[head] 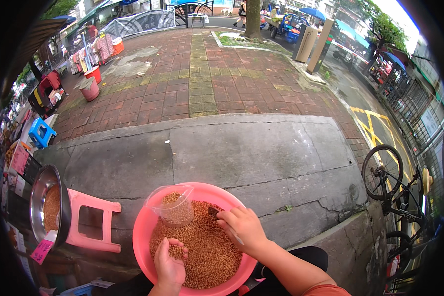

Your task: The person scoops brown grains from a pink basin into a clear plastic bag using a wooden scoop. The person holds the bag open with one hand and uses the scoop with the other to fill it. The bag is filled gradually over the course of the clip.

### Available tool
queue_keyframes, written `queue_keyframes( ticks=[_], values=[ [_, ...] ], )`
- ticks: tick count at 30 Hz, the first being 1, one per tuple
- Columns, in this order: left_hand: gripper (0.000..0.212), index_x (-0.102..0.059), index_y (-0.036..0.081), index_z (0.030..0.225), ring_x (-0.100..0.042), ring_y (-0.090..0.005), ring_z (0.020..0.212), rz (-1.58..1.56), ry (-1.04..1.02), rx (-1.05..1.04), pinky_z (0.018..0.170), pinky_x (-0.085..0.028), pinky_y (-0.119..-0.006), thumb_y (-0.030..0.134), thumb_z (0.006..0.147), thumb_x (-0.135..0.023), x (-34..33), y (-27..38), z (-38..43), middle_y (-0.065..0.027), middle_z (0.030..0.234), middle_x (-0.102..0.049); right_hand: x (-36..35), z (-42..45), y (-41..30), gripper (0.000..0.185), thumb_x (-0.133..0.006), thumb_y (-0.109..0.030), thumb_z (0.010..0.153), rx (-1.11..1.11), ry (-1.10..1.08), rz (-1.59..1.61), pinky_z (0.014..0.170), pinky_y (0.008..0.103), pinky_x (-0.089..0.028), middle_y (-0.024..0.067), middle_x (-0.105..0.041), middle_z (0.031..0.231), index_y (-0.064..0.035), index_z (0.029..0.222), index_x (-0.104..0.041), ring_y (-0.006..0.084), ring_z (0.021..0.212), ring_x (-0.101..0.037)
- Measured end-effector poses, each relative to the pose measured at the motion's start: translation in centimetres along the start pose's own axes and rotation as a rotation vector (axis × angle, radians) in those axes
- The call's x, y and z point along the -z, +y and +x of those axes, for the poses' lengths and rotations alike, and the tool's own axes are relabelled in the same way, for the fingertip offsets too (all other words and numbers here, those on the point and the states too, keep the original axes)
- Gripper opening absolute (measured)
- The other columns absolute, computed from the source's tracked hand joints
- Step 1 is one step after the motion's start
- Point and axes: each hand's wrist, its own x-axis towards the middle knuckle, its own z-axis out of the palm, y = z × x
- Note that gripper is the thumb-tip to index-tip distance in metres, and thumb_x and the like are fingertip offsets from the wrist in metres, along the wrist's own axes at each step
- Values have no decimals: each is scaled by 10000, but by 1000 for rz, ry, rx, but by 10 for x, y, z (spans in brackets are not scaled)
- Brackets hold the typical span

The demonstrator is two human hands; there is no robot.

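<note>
A pink plastic basin [142,236] stands before me, largely filled with small tan-brown grains or beans [211,255]; their exact kind cannot be told. My left hand [169,261] is cupped palm up over the near left of the basin, holding a small heap of the grains. Over the right side, my right hand [242,227] grips what looks like a small spoon [213,211]. Its dark end is at the grains, and a pale end shows below my palm. Partly sunk in the grains at the back left is a clear plastic jug [177,212], also holding grains.
To the left, a steel bowl [61,207] of finer brown grain sits by a pink plastic stool [109,222], with a handwritten pink tag. A blue stool [41,133] stands farther off. At right is a bicycle [399,207]. Concrete paving [251,155] meets red brick.
</note>
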Motion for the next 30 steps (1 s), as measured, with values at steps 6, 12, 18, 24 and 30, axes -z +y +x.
queue_keyframes(
  ticks=[6,12,18,24,30],
  values=[
    [236,-584,59,971,-604,-226,854,80,-68,-134,790,-470,-346,271,1028,-498,-2,1,-5,-86,927,-616,-4,-5,-15,118,-653,-161,935,51,-126,216,748,418,-492,110,-666,849,-54,983,-673,314,826,-637],
    [169,-619,4,1065,-580,-187,1048,241,-66,-416,975,-422,-318,120,987,-524,1,-6,-2,-101,1116,-633,5,6,-12,125,-622,-168,963,55,68,345,736,429,-487,132,-671,852,-47,970,-653,331,820,-639],
    [268,-572,3,1224,-511,-118,1081,296,-23,-448,967,-401,-276,90,972,-544,3,-7,0,-71,1262,-561,-6,-4,-7,270,-500,-212,1045,-326,-164,476,790,391,-517,129,-697,927,7,1083,-655,271,869,-660],
    [270,-577,-16,1232,-511,-132,1125,280,-47,-248,1003,-385,-278,94,996,-510,7,-11,5,-77,1219,-585,-44,-35,-23,354,-451,-290,1079,-661,-369,1090,690,246,-469,3,-668,895,-9,1114,-664,71,743,-545],
    [268,-605,-43,1205,-579,-162,1075,75,-105,-166,987,-451,-317,132,1035,-494,5,-7,1,-108,1149,-635,-37,-29,-25,365,-464,-297,1074,-629,-308,1102,713,268,-487,35,-667,939,11,1124,-654,93,770,-574]
  ],
)
